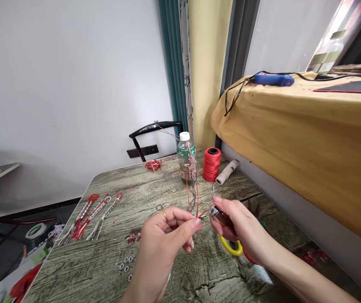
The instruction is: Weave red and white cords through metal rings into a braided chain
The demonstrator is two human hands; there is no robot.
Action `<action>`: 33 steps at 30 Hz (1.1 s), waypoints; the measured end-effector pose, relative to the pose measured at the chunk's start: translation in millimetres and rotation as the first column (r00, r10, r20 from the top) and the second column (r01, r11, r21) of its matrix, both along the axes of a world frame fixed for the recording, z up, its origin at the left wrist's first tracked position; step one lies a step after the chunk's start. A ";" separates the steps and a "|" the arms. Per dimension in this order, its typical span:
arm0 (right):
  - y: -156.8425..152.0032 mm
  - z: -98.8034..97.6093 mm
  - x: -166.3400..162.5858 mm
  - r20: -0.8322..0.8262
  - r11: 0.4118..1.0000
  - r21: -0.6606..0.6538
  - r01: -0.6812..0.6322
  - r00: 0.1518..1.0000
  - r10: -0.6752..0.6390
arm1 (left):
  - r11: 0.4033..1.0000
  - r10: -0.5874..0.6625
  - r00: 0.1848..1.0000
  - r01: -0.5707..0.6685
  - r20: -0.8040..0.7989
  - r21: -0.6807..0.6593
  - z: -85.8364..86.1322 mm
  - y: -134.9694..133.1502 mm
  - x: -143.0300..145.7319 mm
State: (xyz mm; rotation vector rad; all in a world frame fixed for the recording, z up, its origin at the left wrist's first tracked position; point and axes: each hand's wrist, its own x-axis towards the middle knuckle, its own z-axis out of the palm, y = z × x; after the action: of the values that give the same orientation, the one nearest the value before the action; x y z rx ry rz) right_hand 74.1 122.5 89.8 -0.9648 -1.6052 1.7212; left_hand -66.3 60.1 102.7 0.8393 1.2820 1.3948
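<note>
Between its thumb and fingers, my left hand [164,237] pinches the end of a thin red cord [197,195]. The cord runs up toward a braided cord [193,191] that hangs on the front of a white-capped bottle [181,162]. My right hand [240,221] is closed round a lighter [213,211], its metal top pointing at the short red end beside my left fingertips. No flame shows. Under the right hand lie scissors with a yellow handle [235,250], partly hidden by it.
Right of the bottle stand a red thread spool [212,166] and a lying pale roll [227,171]. Finished braided tassels [100,216] and metal nuts [126,267] lie to the left. A yellow cloth-covered surface [294,126] rises at the right; a black chair [156,126] stands behind.
</note>
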 end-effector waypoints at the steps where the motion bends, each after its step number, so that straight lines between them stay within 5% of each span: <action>1: -0.2 0.2 0.4 0.012 1.000 -0.001 0.000 1.000 0.000 | 1.000 -0.007 1.000 0.007 0.002 0.000 0.3 0.0 0.1; 18: -0.6 8.4 2.7 0.102 0.999 0.031 -0.016 0.995 0.013 | 0.999 0.008 1.000 -0.007 0.024 -0.034 3.9 -1.0 4.1; 25: 2.9 2.1 3.5 -0.160 0.988 0.152 0.019 0.987 0.006 | 1.000 0.000 0.998 0.002 0.058 -0.029 4.6 -1.6 3.4; 33: 0.2 8.9 1.6 -0.190 0.952 0.285 0.111 0.980 -0.057 | 0.999 -0.022 0.997 0.025 0.075 -0.048 5.1 -1.9 4.2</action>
State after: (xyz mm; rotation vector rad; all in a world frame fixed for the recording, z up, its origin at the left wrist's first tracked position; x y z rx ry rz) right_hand 75.6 122.7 98.7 -0.7006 -1.6191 1.4162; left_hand -62.0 58.2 107.8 0.7598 1.2403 1.3584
